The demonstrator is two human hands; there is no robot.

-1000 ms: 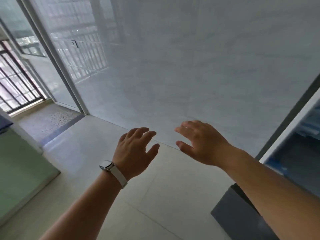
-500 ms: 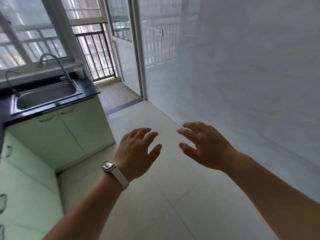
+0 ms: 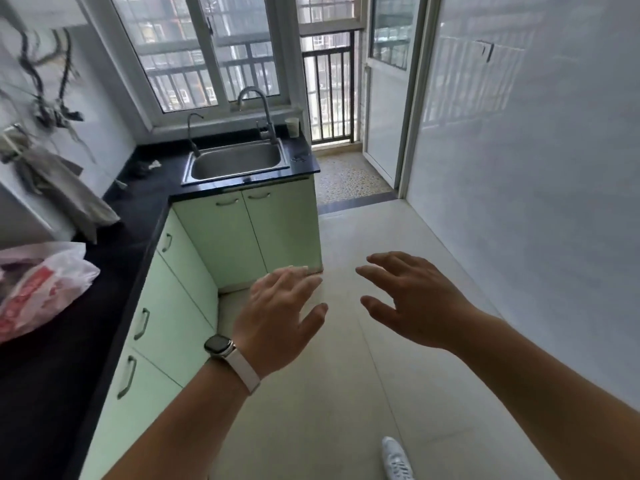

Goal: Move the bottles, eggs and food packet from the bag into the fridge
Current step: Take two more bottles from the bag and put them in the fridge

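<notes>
The bag (image 3: pixel 41 289) lies at the left edge of the frame on the black desk (image 3: pixel 52 375), white plastic with red print, slumped on its side. What it holds cannot be made out. The fridge is not in view.

Both hands hang in mid-air at the centre of the frame, well apart from the bag. The left hand (image 3: pixel 277 313) and the right hand (image 3: pixel 412 306) are palm-down, fingers (image 3: pixel 298 277) spread and loosely bent, holding nothing.

The step in hand looks like the reach to the bag. It would go best by turning to the left, opening the crumpled mouth with one hand and lifting items out with the other. Eggs should come out slowly and level. Thin plastic sags, so supporting it from below is wiser than tugging the top.

The bag sits close to the desk's front edge, so a pull towards the body could drag it off. A cloth (image 3: pixel 59 188) hangs just behind it, upper left. The sink (image 3: pixel 239 180) is farther back, near the window. The floor (image 3: pixel 346 393) gives open walking room between the green cabinets (image 3: pixel 180 306) and the wall (image 3: pixel 536 202) on the right.
</notes>
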